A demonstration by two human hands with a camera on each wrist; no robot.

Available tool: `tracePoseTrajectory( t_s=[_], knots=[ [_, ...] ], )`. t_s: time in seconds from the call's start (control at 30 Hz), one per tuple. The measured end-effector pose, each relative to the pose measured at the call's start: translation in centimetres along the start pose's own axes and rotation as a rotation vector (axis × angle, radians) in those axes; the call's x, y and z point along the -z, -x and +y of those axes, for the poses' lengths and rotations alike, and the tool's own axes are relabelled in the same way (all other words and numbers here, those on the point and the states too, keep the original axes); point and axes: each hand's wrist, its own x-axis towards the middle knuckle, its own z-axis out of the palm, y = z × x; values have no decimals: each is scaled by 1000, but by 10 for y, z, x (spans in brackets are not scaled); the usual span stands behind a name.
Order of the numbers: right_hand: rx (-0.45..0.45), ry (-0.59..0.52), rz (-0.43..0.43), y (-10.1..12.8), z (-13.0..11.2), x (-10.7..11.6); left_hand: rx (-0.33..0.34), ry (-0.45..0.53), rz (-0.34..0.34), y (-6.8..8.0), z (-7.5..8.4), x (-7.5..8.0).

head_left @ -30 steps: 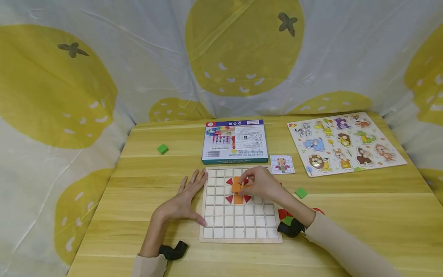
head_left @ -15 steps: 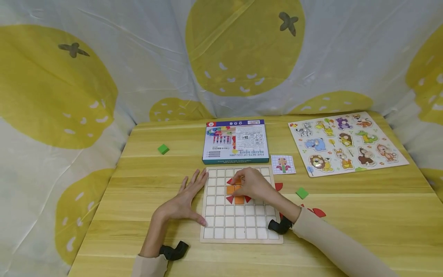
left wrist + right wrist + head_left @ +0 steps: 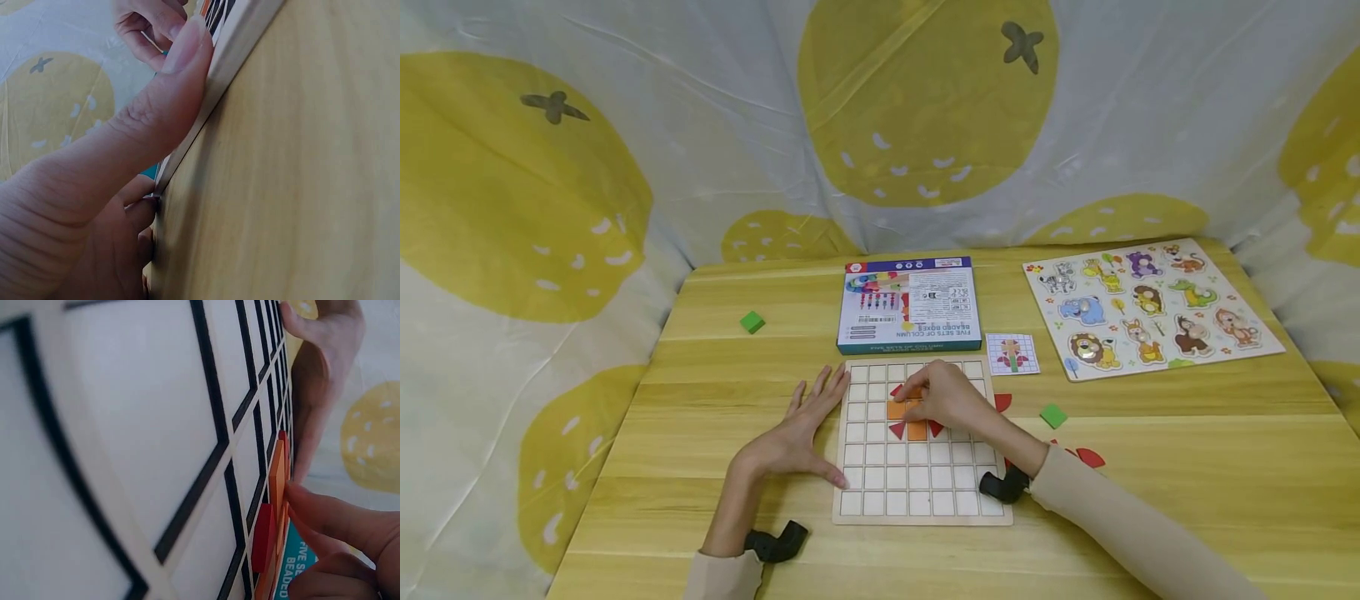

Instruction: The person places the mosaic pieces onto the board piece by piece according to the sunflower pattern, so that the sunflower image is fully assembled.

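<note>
Step in hand: seating orange tile (image 3: 897, 410) in grid board (image 3: 921, 492), mid-worktop. Your right hand (image 3: 951, 398) pinches it; left hand (image 3: 801, 433) spread flat against the board's left edge. Next: likely press flush, release.

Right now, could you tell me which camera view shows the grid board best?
The head view: the whole grid board lies visible between both hands. The left wrist view shows only its edge under the thumb; the right wrist view shows a close, skewed patch of cells.
</note>
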Motion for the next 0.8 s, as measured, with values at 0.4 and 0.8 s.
tracePoseTrajectory(
  t_s=[0.4,0.8],
  knots=[
    [24,-86,-45,1,4,5,4,5,1,-1,1,0],
    [35,-93,-9,45,40,62,0,4,3,-1,0,-1]
  ],
)
